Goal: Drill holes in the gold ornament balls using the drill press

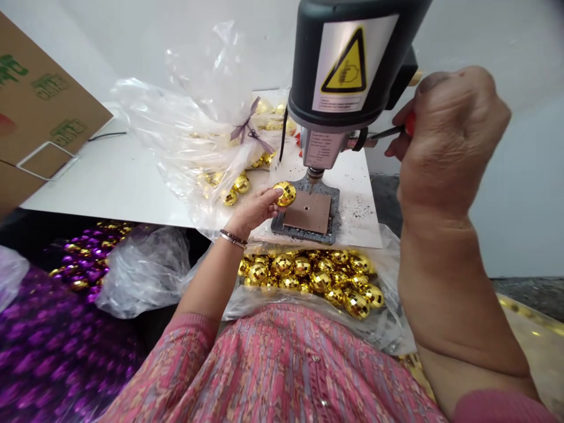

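A shiny gold mirror-faceted ball (285,193) is pinched in the fingers of my left hand (263,207), just left of the drill press chuck (314,173). Beneath the chuck lies a brown square plate (307,212) with a small hole, set on the grey metal base (335,205). My right hand (453,138) is wrapped round the red-knobbed lever (409,124) at the right side of the drill press (348,64). Part of the knob is hidden by the fingers. Many similar gold balls (308,273) sit in an opened clear plastic bag at my lap.
On the white table (110,194) stands a tied clear plastic bag (198,141) with gold balls. Dark shavings (359,208) are scattered by the base. A cardboard box (44,100) is at the upper left. Purple balls (57,341) in plastic fill the lower left.
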Tool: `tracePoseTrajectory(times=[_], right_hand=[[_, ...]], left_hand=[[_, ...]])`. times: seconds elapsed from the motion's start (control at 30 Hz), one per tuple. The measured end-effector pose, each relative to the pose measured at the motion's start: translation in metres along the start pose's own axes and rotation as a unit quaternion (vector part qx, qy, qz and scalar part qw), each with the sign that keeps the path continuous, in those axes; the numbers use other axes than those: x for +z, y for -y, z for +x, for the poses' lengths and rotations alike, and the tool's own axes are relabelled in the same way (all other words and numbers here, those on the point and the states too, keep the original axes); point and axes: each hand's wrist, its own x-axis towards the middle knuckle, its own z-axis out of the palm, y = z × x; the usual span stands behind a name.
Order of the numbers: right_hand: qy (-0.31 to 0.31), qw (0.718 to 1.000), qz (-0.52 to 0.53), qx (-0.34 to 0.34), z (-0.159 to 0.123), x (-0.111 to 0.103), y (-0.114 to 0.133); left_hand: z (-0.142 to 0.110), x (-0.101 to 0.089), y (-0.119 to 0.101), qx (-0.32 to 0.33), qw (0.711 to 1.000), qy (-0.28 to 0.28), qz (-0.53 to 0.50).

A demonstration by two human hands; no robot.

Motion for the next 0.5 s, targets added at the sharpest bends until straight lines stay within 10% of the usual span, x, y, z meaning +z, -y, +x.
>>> tracePoseTrajectory(times=[0.27, 0.5], right_hand=[[0.004, 1.0, 0.002, 0.005, -0.002, 0.0, 0.003], [-0.027, 0.998, 0.036, 0.049, -0.006, 0.003, 0.004]], left_hand=[[-0.007, 0.007, 0.017, -0.081, 0.972, 0.143, -0.165], [-0.043, 0.0, 0.038, 0.098, 0.986, 0.109, -0.079]])
